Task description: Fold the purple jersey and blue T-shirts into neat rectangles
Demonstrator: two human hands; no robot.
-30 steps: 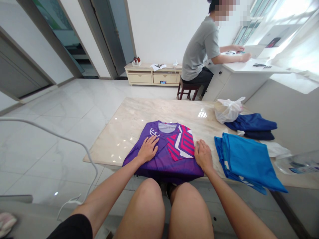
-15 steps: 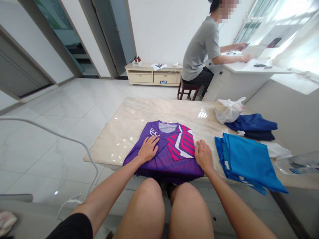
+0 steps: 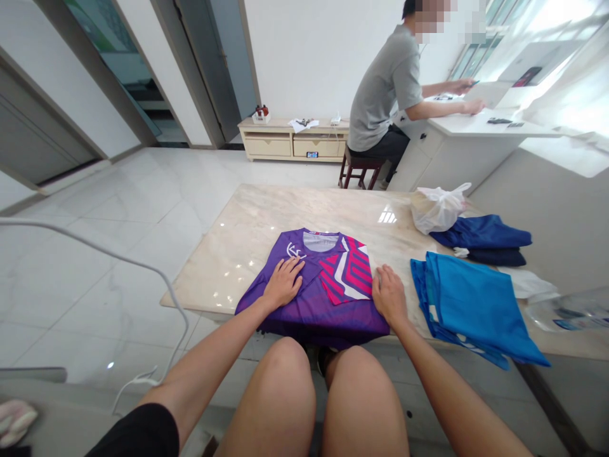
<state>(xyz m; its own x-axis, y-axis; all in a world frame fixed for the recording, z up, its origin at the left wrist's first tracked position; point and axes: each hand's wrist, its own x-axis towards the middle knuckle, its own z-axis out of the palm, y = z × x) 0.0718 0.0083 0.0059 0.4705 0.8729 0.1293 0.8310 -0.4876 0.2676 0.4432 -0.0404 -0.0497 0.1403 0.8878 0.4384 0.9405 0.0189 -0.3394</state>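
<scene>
A purple jersey (image 3: 328,317) with a pink, striped sleeve folded across its front lies on the marble-topped table (image 3: 214,254), collar away from me. Its lower part hangs over the near table edge. My left hand (image 3: 284,283) rests flat on the chest of the jersey, just below a white logo, fingers spread. At the jersey's right edge lies my right hand (image 3: 389,293), its fingers stretched out and touching the fabric's side. Neither hand grips anything.
Right of the jersey lies folded bright blue clothing (image 3: 476,304). Behind it are dark blue clothes (image 3: 490,235) and a white plastic bag (image 3: 438,209); a clear plastic bottle (image 3: 571,314) lies at far right. A person (image 3: 387,89) sits on a stool at a white desk. A white cable (image 3: 118,254) hangs at left.
Both hands and the jersey stay almost where they were. The seated person's nearer hand has shifted slightly to the right over the desk.
</scene>
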